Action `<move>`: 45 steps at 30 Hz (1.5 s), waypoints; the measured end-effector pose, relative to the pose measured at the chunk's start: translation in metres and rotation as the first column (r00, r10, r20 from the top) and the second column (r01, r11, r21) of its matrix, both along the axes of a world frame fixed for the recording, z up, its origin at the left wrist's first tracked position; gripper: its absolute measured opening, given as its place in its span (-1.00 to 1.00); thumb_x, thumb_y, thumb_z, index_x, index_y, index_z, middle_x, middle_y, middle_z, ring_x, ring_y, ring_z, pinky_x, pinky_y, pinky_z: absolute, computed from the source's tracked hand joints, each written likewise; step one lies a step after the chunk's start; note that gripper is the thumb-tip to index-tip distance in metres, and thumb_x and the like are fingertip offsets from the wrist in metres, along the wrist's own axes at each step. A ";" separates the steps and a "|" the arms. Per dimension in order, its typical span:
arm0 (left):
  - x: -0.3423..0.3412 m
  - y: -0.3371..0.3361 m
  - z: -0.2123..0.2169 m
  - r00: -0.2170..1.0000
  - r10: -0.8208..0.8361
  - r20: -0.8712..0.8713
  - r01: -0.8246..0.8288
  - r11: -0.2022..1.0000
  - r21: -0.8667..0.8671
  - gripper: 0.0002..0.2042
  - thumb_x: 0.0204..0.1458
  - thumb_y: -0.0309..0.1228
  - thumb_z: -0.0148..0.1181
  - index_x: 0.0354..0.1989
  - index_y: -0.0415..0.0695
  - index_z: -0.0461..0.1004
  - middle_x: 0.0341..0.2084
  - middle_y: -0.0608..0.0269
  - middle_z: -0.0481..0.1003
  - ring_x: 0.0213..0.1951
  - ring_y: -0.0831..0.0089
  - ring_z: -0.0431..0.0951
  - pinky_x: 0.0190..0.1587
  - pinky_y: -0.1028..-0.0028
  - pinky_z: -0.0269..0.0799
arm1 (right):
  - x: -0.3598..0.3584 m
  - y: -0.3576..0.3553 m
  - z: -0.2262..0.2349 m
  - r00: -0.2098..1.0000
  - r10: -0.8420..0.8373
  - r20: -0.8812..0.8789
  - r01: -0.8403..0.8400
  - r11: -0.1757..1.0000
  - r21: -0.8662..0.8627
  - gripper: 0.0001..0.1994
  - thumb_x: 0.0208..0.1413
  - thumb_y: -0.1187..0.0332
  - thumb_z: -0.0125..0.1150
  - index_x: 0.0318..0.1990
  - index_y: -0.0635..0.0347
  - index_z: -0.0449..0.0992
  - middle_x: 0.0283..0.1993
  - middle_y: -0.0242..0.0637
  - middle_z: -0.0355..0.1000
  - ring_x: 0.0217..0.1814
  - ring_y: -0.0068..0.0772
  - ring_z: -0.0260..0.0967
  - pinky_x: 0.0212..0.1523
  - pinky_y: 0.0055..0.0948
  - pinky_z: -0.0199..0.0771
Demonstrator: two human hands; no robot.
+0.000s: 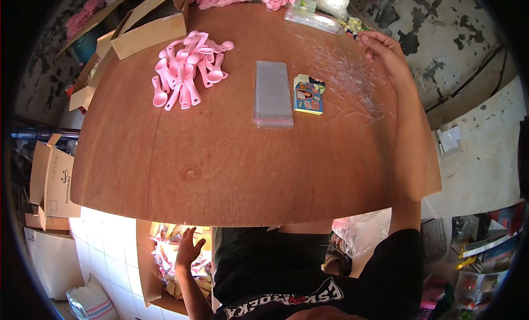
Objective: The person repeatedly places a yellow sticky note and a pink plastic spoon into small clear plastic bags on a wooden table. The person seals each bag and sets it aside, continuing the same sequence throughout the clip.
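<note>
the right hand (386, 53) is beside thin clear plastic strips (350, 72) on the right of the desk (220, 171), its fingers curled, though one cannot tell whether they pinch anything; the strips look light, springy and slippery, probably best gathered by the bunch. the left hand (190, 248), fingers spread, is at an open cardboard box (143, 265) of small wrapped packets (164, 259). another open box (151, 36) hides its contents.

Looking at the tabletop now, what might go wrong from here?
The loose clear strips lie close to the right hand and might cling to it. The small cards, stacked unevenly beside the clear sleeves, could get knocked askew. The heaped pink spoons might slide apart if bumped.
</note>
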State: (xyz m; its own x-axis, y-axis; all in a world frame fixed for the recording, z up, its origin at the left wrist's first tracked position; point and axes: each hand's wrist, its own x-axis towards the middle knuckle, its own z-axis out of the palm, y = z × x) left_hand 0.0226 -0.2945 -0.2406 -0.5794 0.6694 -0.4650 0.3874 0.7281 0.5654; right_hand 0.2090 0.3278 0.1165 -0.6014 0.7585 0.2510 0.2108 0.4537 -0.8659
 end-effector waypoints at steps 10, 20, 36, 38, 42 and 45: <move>0.006 0.003 0.002 0.999 -0.028 0.028 0.027 0.999 0.032 -0.40 0.06 -0.26 0.28 0.24 -0.28 0.28 0.22 -0.18 0.30 0.27 -0.07 0.28 0.29 0.17 0.22 | 0.024 0.072 -0.070 0.779 -0.390 0.490 0.222 0.904 0.367 -0.62 0.15 0.04 0.27 -0.41 0.25 0.55 -0.53 -0.40 0.43 -0.60 -0.51 0.24 -0.50 -0.44 0.29; -0.006 0.010 0.049 0.984 -0.175 -0.003 0.175 0.980 0.097 -0.48 0.13 -0.23 0.20 0.20 -0.28 0.31 0.11 -0.24 0.39 0.17 -0.11 0.38 0.19 0.14 0.30 | -0.028 -0.041 -0.047 0.961 0.041 0.274 -0.127 0.944 0.304 -0.73 0.10 0.19 0.34 -0.42 0.25 0.63 -0.50 -0.42 0.49 -0.44 -0.67 0.31 -0.43 -0.50 0.31; 0.022 0.053 0.042 0.974 -0.217 0.068 0.203 0.965 0.168 -0.45 0.14 -0.20 0.21 0.24 -0.24 0.29 0.14 -0.16 0.39 0.21 -0.05 0.36 0.23 0.19 0.28 | -0.067 -0.035 -0.030 0.848 0.437 0.301 -0.383 0.896 -0.224 -0.81 0.19 0.28 0.26 -0.29 0.23 0.55 -0.51 -0.56 0.34 -0.50 -0.71 0.16 -0.46 -0.67 0.16; 0.023 0.048 0.041 0.971 -0.229 0.073 0.220 0.969 0.115 -0.44 0.15 -0.19 0.19 0.25 -0.24 0.28 0.14 -0.17 0.39 0.21 -0.06 0.36 0.23 0.19 0.29 | -0.055 -0.046 -0.013 0.886 0.454 0.090 -0.418 0.868 -0.268 -0.81 0.21 0.26 0.23 -0.27 0.22 0.53 -0.47 -0.54 0.33 -0.47 -0.71 0.16 -0.44 -0.67 0.15; 0.026 0.056 0.033 0.968 -0.243 0.060 0.232 0.961 0.147 -0.45 0.15 -0.19 0.19 0.24 -0.23 0.28 0.13 -0.18 0.39 0.20 -0.07 0.36 0.23 0.19 0.29 | -0.010 -0.018 0.015 0.721 0.571 -0.393 -0.662 0.735 -0.147 -0.79 0.27 0.26 0.15 -0.11 0.20 0.56 -0.40 -0.47 0.37 -0.42 -0.71 0.19 -0.43 -0.66 0.21; 0.025 0.057 0.033 0.969 -0.240 0.053 0.232 0.965 0.120 -0.46 0.15 -0.20 0.19 0.24 -0.22 0.28 0.13 -0.18 0.39 0.20 -0.07 0.36 0.22 0.18 0.29 | 0.004 -0.001 0.009 0.557 0.532 -0.638 -0.758 0.639 -0.130 -0.75 0.24 0.21 0.18 -0.09 0.16 0.56 -0.37 -0.46 0.44 -0.46 -0.66 0.21 -0.44 -0.57 0.27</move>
